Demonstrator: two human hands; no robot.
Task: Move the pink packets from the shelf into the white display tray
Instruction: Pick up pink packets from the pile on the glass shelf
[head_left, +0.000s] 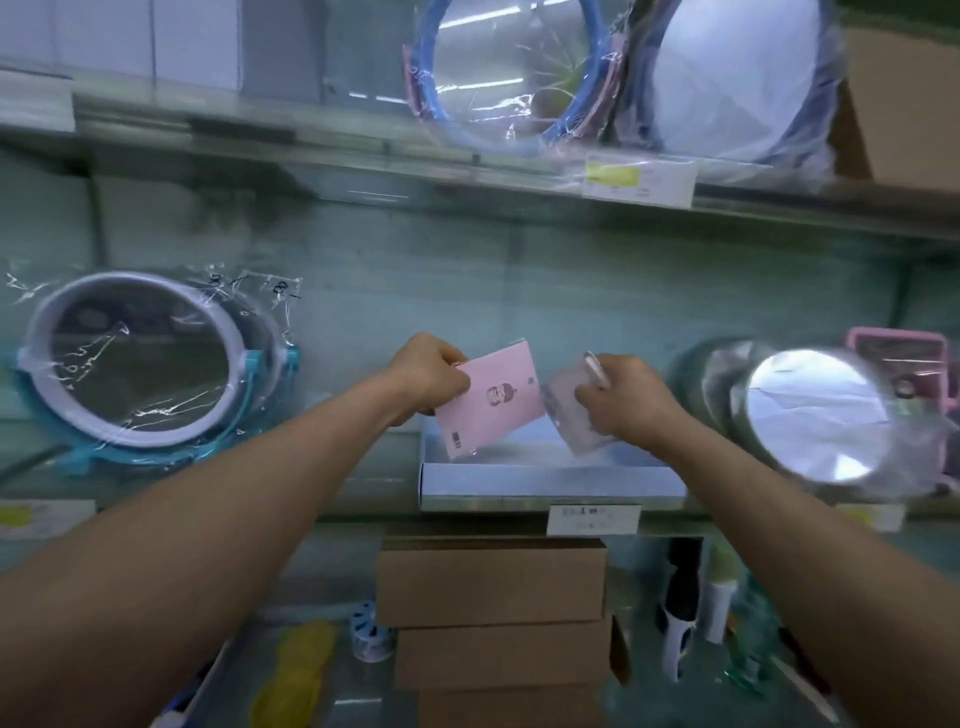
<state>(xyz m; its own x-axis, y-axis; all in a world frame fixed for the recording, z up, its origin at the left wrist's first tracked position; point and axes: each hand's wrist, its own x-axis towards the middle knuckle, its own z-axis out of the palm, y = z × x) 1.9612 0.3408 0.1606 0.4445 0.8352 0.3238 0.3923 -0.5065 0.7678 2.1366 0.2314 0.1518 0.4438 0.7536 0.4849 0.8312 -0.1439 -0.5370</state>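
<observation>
My left hand (428, 376) pinches the upper left corner of a flat pink packet (493, 397) with a small dark figure printed on it. The packet hangs tilted over the left part of the white display tray (550, 480), which sits at the shelf's front edge. My right hand (628, 402) grips a second packet (571, 410), pale and blurred, wrapped in clear film, held over the tray's right part. The two packets nearly touch at their edges. Whatever lies inside the tray is hidden by the packets and the tray's front wall.
Round mirrors wrapped in plastic stand on the shelf at the left (140, 364) and right (815, 410) of the tray. More wrapped mirrors (514, 78) sit on the shelf above. Brown cardboard boxes (493, 582) are stacked below the tray.
</observation>
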